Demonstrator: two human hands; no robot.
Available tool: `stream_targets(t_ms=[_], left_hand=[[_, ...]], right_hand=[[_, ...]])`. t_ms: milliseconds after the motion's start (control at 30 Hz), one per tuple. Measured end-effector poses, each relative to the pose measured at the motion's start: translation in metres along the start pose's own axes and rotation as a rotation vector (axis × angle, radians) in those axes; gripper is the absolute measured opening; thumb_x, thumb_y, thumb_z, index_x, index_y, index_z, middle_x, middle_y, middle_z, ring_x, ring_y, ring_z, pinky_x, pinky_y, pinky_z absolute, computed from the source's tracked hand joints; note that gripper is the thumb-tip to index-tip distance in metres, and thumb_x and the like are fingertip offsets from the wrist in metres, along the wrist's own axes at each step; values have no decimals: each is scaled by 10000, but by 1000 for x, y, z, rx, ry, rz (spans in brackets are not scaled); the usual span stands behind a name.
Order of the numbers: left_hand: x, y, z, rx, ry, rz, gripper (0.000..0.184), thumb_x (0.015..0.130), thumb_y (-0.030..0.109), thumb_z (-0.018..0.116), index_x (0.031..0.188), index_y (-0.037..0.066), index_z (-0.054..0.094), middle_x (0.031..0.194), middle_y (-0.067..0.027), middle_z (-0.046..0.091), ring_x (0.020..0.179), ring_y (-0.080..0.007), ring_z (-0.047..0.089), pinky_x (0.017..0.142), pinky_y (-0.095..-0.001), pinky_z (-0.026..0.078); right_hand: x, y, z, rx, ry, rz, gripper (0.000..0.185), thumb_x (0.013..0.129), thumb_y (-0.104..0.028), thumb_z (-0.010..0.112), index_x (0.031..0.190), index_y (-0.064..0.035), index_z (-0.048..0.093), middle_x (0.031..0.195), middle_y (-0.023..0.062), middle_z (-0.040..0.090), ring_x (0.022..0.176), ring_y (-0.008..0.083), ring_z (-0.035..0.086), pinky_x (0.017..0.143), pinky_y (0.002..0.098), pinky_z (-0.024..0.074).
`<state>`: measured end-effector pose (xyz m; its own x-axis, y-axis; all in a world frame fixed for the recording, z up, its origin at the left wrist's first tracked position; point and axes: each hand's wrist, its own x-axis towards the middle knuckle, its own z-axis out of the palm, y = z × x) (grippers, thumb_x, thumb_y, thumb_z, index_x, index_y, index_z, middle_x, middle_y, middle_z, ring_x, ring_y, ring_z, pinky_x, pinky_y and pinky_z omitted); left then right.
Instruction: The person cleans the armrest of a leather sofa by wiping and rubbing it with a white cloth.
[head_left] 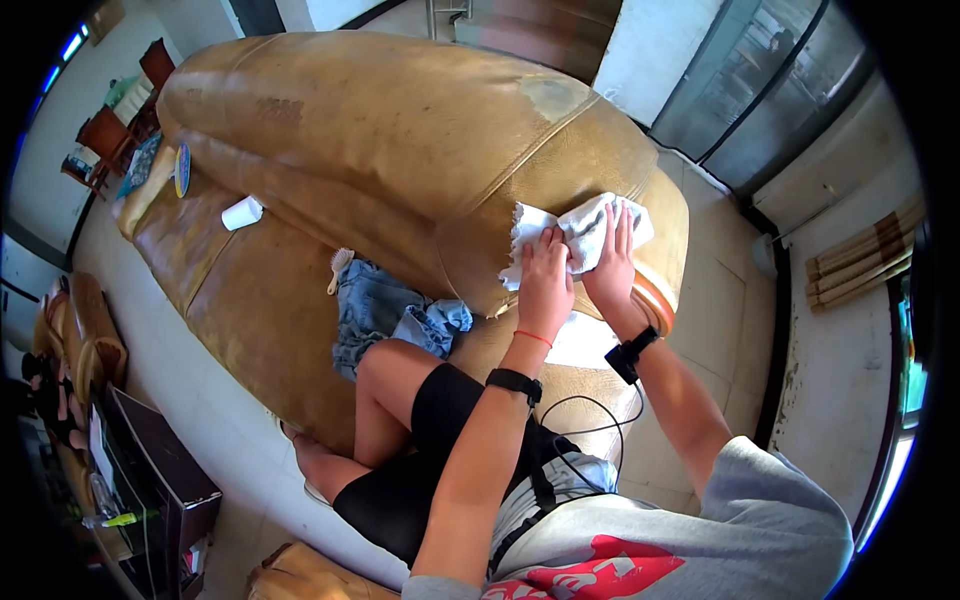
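Observation:
A crumpled white cloth [585, 225] with a frayed left edge lies on the rounded arm end of a worn tan leather sofa [380, 130]. My left hand [546, 278] is closed on the cloth's left part, its fingers bent into the fabric. Beside it, my right hand [611, 268] lies on the right part with fingers stretched out flat. Both palms face down and are hidden. Below the right hand, a curved wooden trim [655, 298] shows on the armrest. Blue denim clothing [385, 310] rests on the seat beside my knee, next to a pale brush [340, 268].
A white roll [242, 212] and a round blue-and-yellow object [182, 170] sit farther along the seat. A dark cabinet [165, 450] stands at the lower left. Black cable [600, 400] loops by my right forearm. Glass doors [770, 80] are at the upper right.

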<state>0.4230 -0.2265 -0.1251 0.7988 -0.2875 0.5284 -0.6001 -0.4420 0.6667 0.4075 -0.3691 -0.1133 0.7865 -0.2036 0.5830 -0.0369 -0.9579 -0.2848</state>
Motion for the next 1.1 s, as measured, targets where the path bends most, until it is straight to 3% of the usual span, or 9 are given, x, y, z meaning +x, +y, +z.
stream_targets(t_ms=[67,233,333,367,533,700,767,933,1100], left_hand=[[-7,-2,-1,13,-7,-5,241,910,-27,603,1145,10,562,1449,-232,597,1460,-389,486,1230,-616,321],[-19,-9,1,0,12,-1,186,953,-14,582,1137,9,564,1478,-235,587,1456,-388,492,1228,-596,335],[-12,-18,9,-24,14,-15,193,960,-18,573,1151,12,571,1485,-239,584,1454,-385,495,1223,-585,344],[-10,-19,7,-37,7,-22,200,960,-22,570,1157,11,574,1485,-239,585,1452,-386,496,1220,-583,348],[-7,-16,-9,-40,-80,-23,253,930,-18,611,1179,20,590,1502,-222,580,1430,-396,504,1176,-534,405],[-31,1,-57,-159,-194,-278,234,975,115,661,1190,45,603,1066,-238,734,995,-469,691,824,-559,546],[-49,3,-71,-123,-169,-331,234,979,131,665,1189,48,603,1046,-248,732,978,-473,693,818,-562,543],[-37,10,-88,-136,53,-346,216,924,44,700,1119,26,608,972,-255,725,927,-484,699,780,-548,536],[36,49,-78,-22,220,-150,235,869,-21,698,1088,49,647,1150,-183,714,1114,-382,656,948,-475,511]], right_hand=[[-6,-4,0,-24,41,-20,991,835,-395,835,1628,-50,351,1678,261,334,1553,460,330,1246,499,351],[-11,-9,1,-60,43,8,905,883,-345,789,1621,-34,368,1673,263,352,1554,451,338,1245,502,347],[-9,-2,6,-96,16,-20,828,894,-210,745,1619,-43,381,1675,263,354,1566,435,328,1245,504,346],[-8,1,6,-122,-20,-27,813,857,-75,692,1615,-55,400,1678,258,352,1572,418,326,1247,491,352],[6,8,-16,-73,-151,-46,862,775,-8,683,1596,-109,446,1672,226,375,1559,395,354,1197,442,445],[-4,4,-43,68,-262,44,886,706,28,731,1550,-134,516,1625,207,443,1447,411,497,1099,449,543],[-8,-10,-54,186,-282,83,835,685,47,753,1488,-99,580,1601,217,463,1359,434,573,1084,443,556],[-25,-24,-49,286,-194,25,751,701,15,772,1429,27,589,1586,249,466,1465,437,465,1213,459,426],[37,-10,-82,399,-40,46,746,729,30,763,1443,71,552,1602,260,442,1457,455,471,1163,451,482]])
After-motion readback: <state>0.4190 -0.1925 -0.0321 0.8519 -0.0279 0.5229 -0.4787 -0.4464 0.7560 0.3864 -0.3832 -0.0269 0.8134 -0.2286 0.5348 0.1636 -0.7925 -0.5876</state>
